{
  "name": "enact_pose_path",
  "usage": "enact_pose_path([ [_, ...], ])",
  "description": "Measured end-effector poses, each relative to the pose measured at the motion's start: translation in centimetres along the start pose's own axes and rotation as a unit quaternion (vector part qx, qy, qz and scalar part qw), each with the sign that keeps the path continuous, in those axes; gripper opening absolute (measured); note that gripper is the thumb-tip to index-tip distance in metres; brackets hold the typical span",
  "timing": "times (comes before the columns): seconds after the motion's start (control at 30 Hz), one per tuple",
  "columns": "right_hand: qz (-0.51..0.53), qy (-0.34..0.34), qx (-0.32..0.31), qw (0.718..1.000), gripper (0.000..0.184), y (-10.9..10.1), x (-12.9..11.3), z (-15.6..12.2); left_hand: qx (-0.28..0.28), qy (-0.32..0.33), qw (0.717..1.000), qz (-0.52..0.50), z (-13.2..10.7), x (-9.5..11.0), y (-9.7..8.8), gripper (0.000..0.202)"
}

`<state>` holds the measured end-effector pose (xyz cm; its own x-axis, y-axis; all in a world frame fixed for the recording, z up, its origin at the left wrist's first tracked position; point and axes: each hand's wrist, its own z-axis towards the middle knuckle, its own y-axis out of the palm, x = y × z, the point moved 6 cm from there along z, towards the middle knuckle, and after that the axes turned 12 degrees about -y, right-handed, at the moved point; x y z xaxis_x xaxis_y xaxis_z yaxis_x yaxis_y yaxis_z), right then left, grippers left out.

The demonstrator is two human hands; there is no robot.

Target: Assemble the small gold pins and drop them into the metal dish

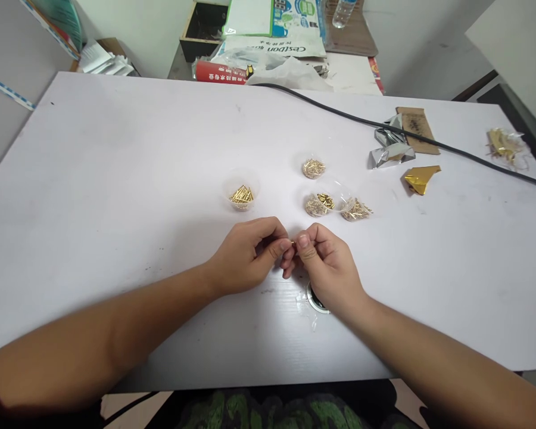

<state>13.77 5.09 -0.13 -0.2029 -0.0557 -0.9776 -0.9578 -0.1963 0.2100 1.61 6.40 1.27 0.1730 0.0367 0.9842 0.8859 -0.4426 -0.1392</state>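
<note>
Over the near middle of the white table [116,149], my left hand [252,253] and my right hand [330,262] meet fingertip to fingertip. Both are closed in a pinch on a tiny gold-coloured metal pin [293,242], mostly hidden by the fingers. Beyond my left hand stands a clear round cup [242,196] holding gold pins. Past my right hand are a clear cup [335,196] with pins, a bag-like clump of pins [356,210] beside it, and a smaller heap of pins [313,168] farther back.
A black cable [339,113] crosses the table's back right. Near it lie silver foil [390,156], a brown cardboard piece [417,128], gold foil [422,179] and a clear bag [509,148]. A round cable-hole ring [316,301] sits partly under my right wrist.
</note>
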Motion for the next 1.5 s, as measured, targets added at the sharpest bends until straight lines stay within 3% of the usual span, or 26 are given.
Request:
enact_pose_path([
  [0.3,0.023,-0.013,-0.031,0.999,0.035,0.4,0.1,-0.1,-0.074,-0.017,0.992,-0.101,0.2,0.1,0.5,0.026],
  [0.57,0.055,-0.010,-0.015,0.998,0.039,0.8,0.2,-0.4,-0.130,-0.086,0.969,-0.193,0.5,0.0,0.8,0.039],
  [0.9,0.005,-0.024,0.011,1.000,0.044,0.8,0.3,-0.6,-0.074,-0.097,0.977,-0.175,0.5,-0.1,1.2,0.047],
  [1.23,-0.013,-0.049,0.000,0.999,0.044,0.9,0.0,-0.4,-0.070,-0.096,0.984,-0.130,0.6,-0.3,1.0,0.047],
  [1.5,-0.035,-0.035,0.017,0.999,0.044,0.5,0.2,-0.5,-0.033,-0.080,0.996,-0.031,0.4,-0.2,0.8,0.042],
])
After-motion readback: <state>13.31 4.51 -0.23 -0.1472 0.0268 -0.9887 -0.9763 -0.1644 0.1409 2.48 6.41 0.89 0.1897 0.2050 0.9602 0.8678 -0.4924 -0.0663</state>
